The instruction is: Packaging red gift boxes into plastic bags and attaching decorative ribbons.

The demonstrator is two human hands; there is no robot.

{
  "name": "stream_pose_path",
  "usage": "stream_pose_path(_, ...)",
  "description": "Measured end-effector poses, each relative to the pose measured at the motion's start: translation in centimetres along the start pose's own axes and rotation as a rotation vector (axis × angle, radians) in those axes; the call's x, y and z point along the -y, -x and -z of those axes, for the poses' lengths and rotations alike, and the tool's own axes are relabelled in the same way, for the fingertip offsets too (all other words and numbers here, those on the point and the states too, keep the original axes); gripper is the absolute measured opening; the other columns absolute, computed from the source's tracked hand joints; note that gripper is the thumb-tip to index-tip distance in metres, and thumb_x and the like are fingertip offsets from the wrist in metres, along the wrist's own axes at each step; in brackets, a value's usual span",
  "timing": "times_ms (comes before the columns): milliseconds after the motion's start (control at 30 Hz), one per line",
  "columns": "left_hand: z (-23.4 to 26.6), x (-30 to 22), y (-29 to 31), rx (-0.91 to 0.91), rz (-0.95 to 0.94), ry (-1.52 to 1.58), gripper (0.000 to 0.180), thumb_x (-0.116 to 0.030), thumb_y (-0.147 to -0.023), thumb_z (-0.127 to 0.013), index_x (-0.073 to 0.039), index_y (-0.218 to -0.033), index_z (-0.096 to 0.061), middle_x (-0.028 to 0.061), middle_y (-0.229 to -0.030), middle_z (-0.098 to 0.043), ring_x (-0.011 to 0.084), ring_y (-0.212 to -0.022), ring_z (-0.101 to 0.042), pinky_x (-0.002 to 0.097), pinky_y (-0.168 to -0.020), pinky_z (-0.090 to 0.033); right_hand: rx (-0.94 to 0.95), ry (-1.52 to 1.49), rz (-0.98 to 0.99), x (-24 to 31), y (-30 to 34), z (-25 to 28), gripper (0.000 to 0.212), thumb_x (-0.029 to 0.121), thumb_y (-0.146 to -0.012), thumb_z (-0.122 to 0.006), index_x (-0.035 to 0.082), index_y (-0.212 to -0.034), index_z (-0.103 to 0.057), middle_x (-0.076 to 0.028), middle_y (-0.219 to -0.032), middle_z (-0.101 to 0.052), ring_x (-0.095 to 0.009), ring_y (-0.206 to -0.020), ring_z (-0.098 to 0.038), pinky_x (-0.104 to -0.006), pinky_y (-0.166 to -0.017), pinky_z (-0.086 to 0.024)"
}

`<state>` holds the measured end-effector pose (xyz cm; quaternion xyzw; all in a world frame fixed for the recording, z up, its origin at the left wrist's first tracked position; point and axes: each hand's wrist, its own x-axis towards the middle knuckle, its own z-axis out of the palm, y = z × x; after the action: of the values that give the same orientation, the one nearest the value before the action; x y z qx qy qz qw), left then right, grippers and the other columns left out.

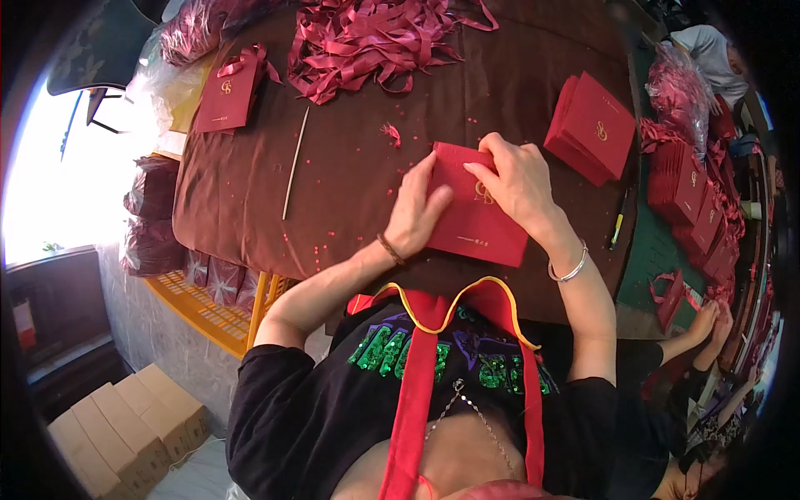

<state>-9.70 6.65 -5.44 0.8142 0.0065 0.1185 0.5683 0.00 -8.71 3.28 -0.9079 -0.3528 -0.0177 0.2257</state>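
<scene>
A flat red paper bag (471,229) with gold print lies on the brown cloth in front of me. My left hand (415,208) holds its left edge, fingers along the side and thumb near the front face. At its upper right edge my right hand (518,179) is closed, thumb over the front and fingers curled behind the rim. Up and to the right sits a stack of similar red bags (590,129). A thin pale stick (295,162) rests on the cloth to the left, and a small tuft of red ribbon (391,134) lies just beyond my left hand.
A heap of red ribbons (367,46) covers the far side of the table. One bag with a ribbon bow (227,98) is at the far left. A yellow-and-black pen (617,223) lies near the right edge. Another person's hands (708,323) work at right. Cardboard boxes (125,433) stand lower left.
</scene>
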Motion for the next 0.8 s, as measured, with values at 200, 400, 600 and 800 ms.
stream_pose_path(200, 4.3, 2.8, -11.7, -0.375, -0.205, -0.661, 0.029, -0.027, -0.083, -0.061, -0.013, -0.108, -0.058, 0.0078, -0.107, -0.056, 0.0275, -0.105, -0.047, 0.0438, -0.086, -0.034, -0.104, -0.263, -0.14, -2.9, 1.8, -3.8, 0.03, 0.033, -0.079, -0.068, 0.007, -0.089, -0.057, -0.009, -0.066, -0.062, -0.028, -0.059, -0.059, -0.0387, -0.065, -0.046)
stream_pose_path(400, 6.1, 6.8, -14.8, -0.177, -0.196, -0.996, 0.019, -0.033, -0.082, -0.06, -0.016, -0.09, -0.064, 0.0016, -0.091, -0.059, 0.0261, -0.094, -0.05, 0.0426, -0.078, -0.033, -0.115, -0.294, -0.131, -2.6, 1.7, -4.6, 0.034, 0.035, -0.079, -0.068, 0.006, -0.092, -0.058, -0.01, -0.077, -0.064, -0.029, -0.065, -0.059, -0.0387, -0.064, -0.047)
stream_pose_path(600, 10.3, 3.8, -5.9, 0.057, -0.284, -0.922, 0.01, -0.022, -0.082, -0.059, -0.014, -0.087, -0.063, 0.0001, -0.084, -0.059, 0.0222, -0.09, -0.052, 0.0389, -0.079, -0.033, -0.127, -0.349, -0.153, -2.8, 1.8, -4.1, 0.033, 0.035, -0.079, -0.068, 0.006, -0.091, -0.058, -0.012, -0.076, -0.064, -0.03, -0.066, -0.061, -0.0382, -0.063, -0.047)
stream_pose_path(800, 13.5, 2.7, -2.4, 0.068, -0.219, -1.021, 0.018, -0.026, -0.081, -0.061, -0.013, -0.094, -0.064, 0.0001, -0.085, -0.058, 0.0195, -0.092, -0.05, 0.0383, -0.081, -0.032, -0.122, -0.407, -0.171, -2.9, 1.9, -4.8, 0.031, 0.033, -0.08, -0.068, 0.005, -0.09, -0.059, -0.013, -0.073, -0.064, -0.03, -0.066, -0.062, -0.0373, -0.062, -0.048)
